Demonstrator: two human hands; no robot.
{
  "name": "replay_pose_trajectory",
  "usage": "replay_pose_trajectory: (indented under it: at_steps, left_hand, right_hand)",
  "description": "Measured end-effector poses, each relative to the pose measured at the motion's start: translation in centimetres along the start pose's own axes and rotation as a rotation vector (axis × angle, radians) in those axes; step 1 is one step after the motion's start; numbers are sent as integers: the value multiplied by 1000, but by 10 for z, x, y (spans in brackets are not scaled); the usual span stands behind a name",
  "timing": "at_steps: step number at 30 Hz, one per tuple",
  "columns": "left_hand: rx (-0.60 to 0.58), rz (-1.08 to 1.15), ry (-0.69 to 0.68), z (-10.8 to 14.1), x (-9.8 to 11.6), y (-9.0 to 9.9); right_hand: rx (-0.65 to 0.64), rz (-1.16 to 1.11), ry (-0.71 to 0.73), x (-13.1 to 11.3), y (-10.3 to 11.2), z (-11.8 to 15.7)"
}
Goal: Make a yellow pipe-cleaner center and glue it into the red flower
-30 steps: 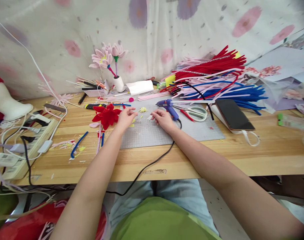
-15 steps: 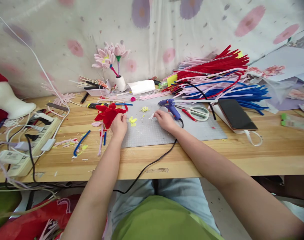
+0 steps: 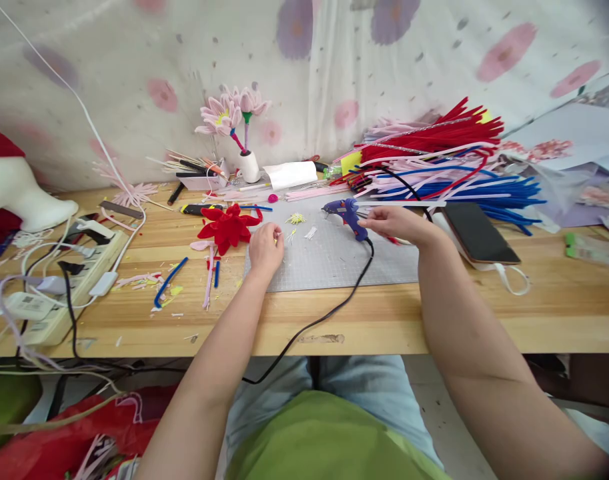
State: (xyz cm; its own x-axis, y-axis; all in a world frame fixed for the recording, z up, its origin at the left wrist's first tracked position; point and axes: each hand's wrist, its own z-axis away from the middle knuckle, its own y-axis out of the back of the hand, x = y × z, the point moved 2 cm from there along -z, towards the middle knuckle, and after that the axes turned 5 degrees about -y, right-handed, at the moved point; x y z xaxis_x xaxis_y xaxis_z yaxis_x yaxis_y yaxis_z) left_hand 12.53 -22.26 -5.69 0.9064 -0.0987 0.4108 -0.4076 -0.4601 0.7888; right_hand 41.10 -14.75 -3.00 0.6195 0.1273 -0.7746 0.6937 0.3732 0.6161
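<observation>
My left hand point(image 3: 267, 250) is closed over the left part of the grey cutting mat point(image 3: 324, 267). A speck of yellow shows at its fingertips, but what they pinch is too small to name. Just left of it lies a red fuzzy flower point(image 3: 228, 229). My right hand point(image 3: 397, 223) reaches in from the right, fingers stretched out and partly apart at the handle of a blue hot glue gun point(image 3: 345, 212). The gun rests on the mat. Between the hands lie a small yellow-tipped bundle point(image 3: 297, 218) and a little group of white strips point(image 3: 311, 233). My right hand covers most of the scissors.
Piles of red and blue pipe cleaners point(image 3: 484, 190) fill the back right, beside a dark phone point(image 3: 479, 233). A white vase point(image 3: 249, 167) holds pink flowers. A power strip point(image 3: 69, 293) with cables stands left. The gun's black cord point(image 3: 329, 310) crosses the table edge.
My right hand has left the white strips and moved right to the glue gun's handle. My left hand has let go of the red flower and moved right, over where yellow scraps lay.
</observation>
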Motion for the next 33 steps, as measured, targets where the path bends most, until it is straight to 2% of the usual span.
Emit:
replay_pose_trajectory:
  at_steps: [2, 5, 7, 11, 17, 22, 28, 33]
  left_hand:
    - [63, -19, 26, -2, -7, 4]
    - [107, -72, 57, -3, -17, 10]
    - [98, -117, 53, -3, -19, 10]
    - [27, -193, 31, -4, -11, 3]
    - [-172, -174, -50, -19, 21, -18]
    - [-365, -174, 67, -41, 44, -35]
    - [-499, -232, 120, -49, 48, -48]
    - [-524, -209, 118, -46, 48, -46]
  right_hand:
    - [167, 27, -37, 7, -4, -8]
    - [250, 4, 40, 4, -23, -20]
    - [289, -2, 43, 0, -38, -27]
    - [436, 41, -54, -1, -56, -34]
    - [520, -66, -125, 12, -57, -39]
    - [529, -142, -94, 15, -57, -40]
    - [515, -58, -95, 7, -57, -35]
    - [538, 63, -196, 3, -55, -32]
